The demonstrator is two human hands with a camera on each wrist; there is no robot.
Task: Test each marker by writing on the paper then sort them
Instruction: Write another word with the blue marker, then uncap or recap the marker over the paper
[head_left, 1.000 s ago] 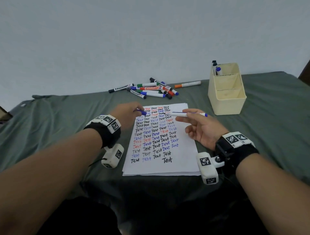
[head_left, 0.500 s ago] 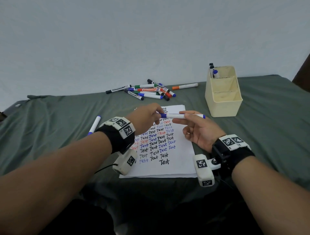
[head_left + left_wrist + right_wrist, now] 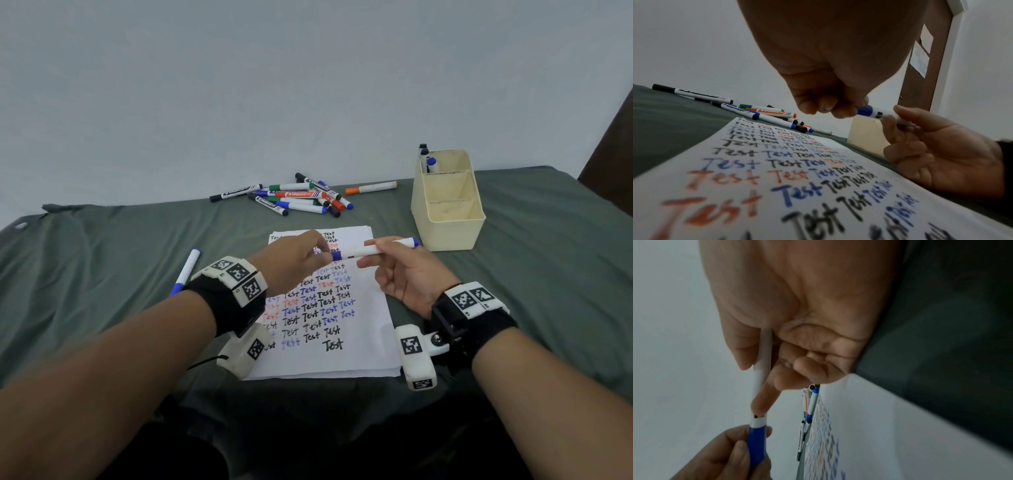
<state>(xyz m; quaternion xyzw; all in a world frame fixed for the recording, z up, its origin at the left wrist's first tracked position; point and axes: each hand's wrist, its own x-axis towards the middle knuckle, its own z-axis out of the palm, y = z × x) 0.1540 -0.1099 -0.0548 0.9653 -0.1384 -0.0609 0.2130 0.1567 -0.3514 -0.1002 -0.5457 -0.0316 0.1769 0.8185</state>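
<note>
Your right hand (image 3: 404,274) pinches the marker (image 3: 373,249) barrel between thumb and forefinger, other fingers (image 3: 813,368) loosely curled. Your left hand (image 3: 294,260) fingers (image 3: 824,105) grip its blue cap (image 3: 865,110), cap seated on the barrel. The marker lies level just above the paper's (image 3: 359,356) far end, apart from it. The paper carries rows of "Test". Beyond the paper: marker pile (image 3: 294,198). Right of the paper: bin (image 3: 448,226), markers upright in its far compartment. Left of the paper: a lone marker (image 3: 185,272) on the green cloth (image 3: 102,260).
</note>
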